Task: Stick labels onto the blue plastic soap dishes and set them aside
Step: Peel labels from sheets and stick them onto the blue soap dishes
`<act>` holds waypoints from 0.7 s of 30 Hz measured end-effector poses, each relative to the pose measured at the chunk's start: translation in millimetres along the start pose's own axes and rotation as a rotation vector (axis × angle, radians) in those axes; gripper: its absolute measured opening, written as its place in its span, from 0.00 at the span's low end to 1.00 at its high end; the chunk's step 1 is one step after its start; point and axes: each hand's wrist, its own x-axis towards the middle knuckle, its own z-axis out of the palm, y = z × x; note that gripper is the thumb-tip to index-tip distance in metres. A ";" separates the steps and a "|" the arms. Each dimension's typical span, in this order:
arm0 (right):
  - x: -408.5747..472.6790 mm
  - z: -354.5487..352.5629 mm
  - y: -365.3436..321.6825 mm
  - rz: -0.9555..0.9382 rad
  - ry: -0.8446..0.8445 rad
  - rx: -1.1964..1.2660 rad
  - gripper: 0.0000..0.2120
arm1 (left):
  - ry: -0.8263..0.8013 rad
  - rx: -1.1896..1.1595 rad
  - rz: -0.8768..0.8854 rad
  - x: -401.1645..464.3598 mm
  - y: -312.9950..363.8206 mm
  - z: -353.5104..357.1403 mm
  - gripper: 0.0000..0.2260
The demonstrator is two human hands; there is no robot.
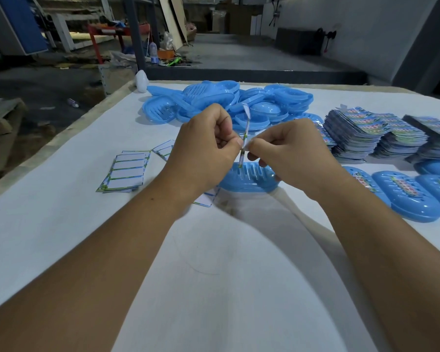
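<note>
A narrow label strip (245,138) stands edge-on between my hands. My left hand (208,148) pinches it from the left and my right hand (287,151) pinches it from the right, both with curled fingers. Just below them a blue slotted soap dish (249,177) lies on the white table, with no label on it. Three labelled blue dishes (407,196) lie in a row at the right. A heap of unlabelled blue dishes (229,102) sits at the back of the table.
Stacks of printed label sheets (371,133) stand at the right rear. Used white backing sheets (126,171) lie left of my hands. The white table (61,224) ends at a left edge, with a workshop floor beyond. A white object (141,81) stands at the far corner.
</note>
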 end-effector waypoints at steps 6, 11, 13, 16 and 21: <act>2.6 -4.0 4.1 0.068 -0.026 0.098 0.11 | 0.029 0.034 -0.053 5.1 -6.2 -1.5 0.15; 3.5 -8.3 5.8 0.149 -0.088 0.163 0.10 | 0.054 0.146 -0.099 7.7 -11.4 -5.6 0.13; 4.1 -9.3 6.4 0.179 -0.097 0.175 0.10 | 0.059 0.168 -0.135 9.5 -14.3 -8.4 0.13; 5.2 -11.7 6.0 0.225 -0.089 0.191 0.10 | 0.053 0.203 -0.222 13.1 -19.3 -14.3 0.11; 7.0 -14.1 6.0 0.290 -0.071 0.198 0.11 | 0.017 0.304 -0.370 18.4 -26.0 -28.0 0.06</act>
